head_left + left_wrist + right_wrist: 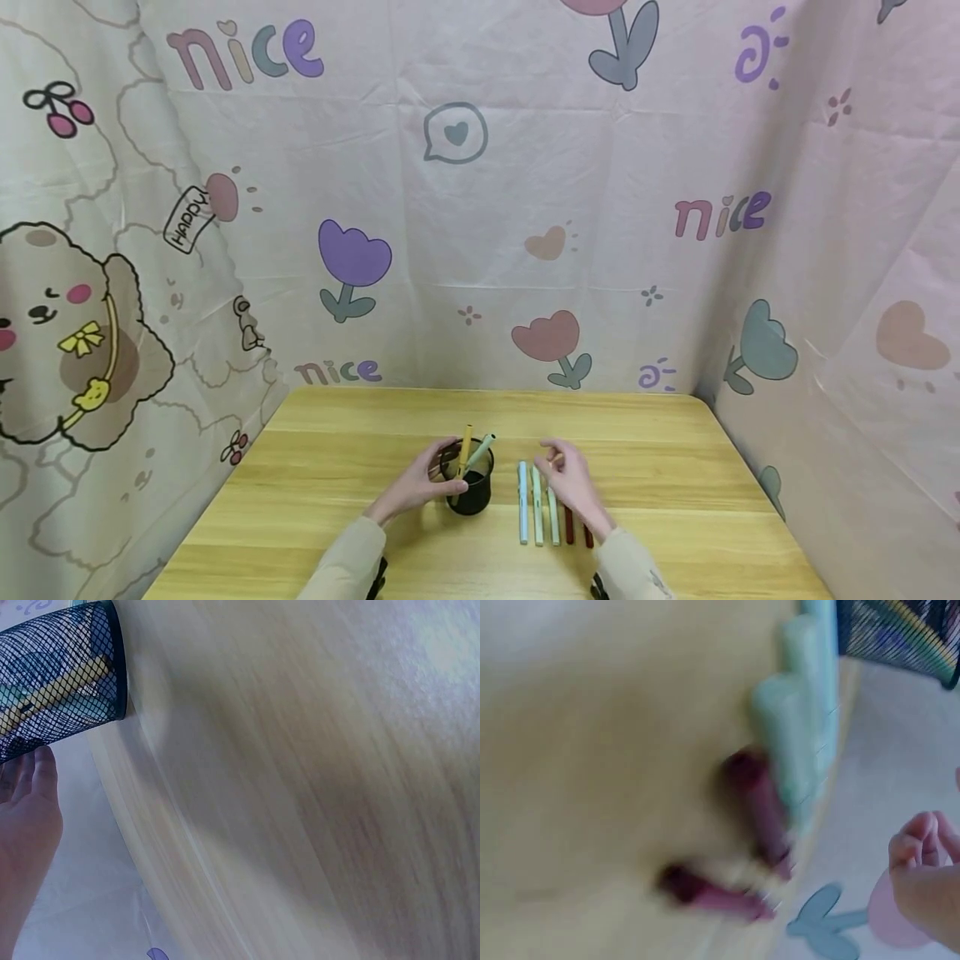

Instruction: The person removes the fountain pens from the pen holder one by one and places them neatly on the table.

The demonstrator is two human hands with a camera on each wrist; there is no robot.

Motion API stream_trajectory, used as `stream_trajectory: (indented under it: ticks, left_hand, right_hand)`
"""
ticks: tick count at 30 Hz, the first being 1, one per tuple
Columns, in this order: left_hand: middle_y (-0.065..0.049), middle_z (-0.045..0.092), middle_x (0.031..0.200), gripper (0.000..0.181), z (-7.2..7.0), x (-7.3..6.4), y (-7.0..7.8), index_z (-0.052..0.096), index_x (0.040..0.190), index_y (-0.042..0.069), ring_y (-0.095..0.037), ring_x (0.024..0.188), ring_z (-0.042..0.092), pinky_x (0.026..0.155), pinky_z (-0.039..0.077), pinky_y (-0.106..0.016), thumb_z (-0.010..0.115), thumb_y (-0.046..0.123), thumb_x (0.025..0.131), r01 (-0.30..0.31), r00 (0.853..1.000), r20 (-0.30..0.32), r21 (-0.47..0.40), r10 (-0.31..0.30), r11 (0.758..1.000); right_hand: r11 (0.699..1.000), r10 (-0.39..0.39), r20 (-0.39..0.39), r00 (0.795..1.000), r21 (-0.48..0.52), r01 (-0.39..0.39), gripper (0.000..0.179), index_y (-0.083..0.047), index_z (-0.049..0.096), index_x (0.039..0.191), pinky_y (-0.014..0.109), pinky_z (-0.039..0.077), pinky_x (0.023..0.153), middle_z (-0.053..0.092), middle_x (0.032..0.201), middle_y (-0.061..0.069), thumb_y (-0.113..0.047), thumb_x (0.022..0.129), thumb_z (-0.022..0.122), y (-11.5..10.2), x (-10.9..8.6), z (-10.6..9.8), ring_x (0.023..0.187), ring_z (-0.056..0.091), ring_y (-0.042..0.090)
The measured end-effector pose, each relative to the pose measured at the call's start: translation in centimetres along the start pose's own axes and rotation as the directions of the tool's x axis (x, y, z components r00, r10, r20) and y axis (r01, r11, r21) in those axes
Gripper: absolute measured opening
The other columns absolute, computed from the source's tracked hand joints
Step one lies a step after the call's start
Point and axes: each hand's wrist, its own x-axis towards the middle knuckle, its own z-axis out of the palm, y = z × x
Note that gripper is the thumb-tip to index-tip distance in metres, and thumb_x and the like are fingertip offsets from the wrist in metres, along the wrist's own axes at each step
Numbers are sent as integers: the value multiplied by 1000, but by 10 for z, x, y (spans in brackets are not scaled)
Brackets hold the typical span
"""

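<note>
A black mesh pen holder (469,498) stands on the table, and my left hand (422,482) grips it from the left, thumb at the front of the rim. Inside it lean a yellow pen (467,446) and a mint green pen (480,450). My right hand (568,477) hovers over a row of pens, fingers loosely curled, nothing visible in them. From left to right the row has a light blue pen (522,504), two mint green pens (537,508) and two dark red pens (761,810), which the hand and wrist partly cover in the head view.
The wooden table (337,450) reaches back to a printed cloth (450,225) hanging behind it. More cloth hangs along both sides. The pen row lies just right of the holder, a small gap between them.
</note>
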Motion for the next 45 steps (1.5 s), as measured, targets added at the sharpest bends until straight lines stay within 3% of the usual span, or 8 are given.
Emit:
stream_trajectory:
  ticks: [6,12,24,36,45]
  left_hand:
    - [-22,36,160,84,2,0,0,29,156,6,-48,146,35,120,32,-63,76,27,91,-8,1000,13,-31,9,999]
    - [-23,36,159,83,4,-1,0,28,156,4,-48,146,35,120,31,-63,76,25,91,-12,1000,15,-51,13,999]
    - [-24,35,160,84,3,0,0,27,156,3,-48,146,36,119,34,-63,75,26,91,-16,1000,18,-56,17,998]
    - [-23,36,159,85,1,0,-1,26,157,2,-47,145,37,121,32,-62,76,24,91,-13,1000,17,-67,14,998]
    - [-23,36,159,85,1,0,-1,27,156,2,-47,145,38,121,33,-60,76,24,91,-18,1000,15,-64,19,998]
  right_hand:
    - [997,-26,118,993,75,17,42,-2,60,132,19,50,63,58,103,11,-23,96,68,-23,17,22,79,55,11]
    - [997,-36,161,986,68,26,42,-2,61,131,20,47,61,57,101,11,-26,96,69,-30,28,39,78,54,12]
    - [994,-65,172,983,92,50,24,-1,70,111,20,48,60,62,95,12,-18,93,71,-32,36,51,72,56,11]
    - [989,-41,161,986,144,18,24,2,68,111,18,48,58,64,96,14,-13,93,71,-34,29,53,74,57,9]
    - [983,-53,89,995,178,37,22,-1,68,110,17,52,65,68,100,15,-17,95,70,-40,18,52,79,60,9]
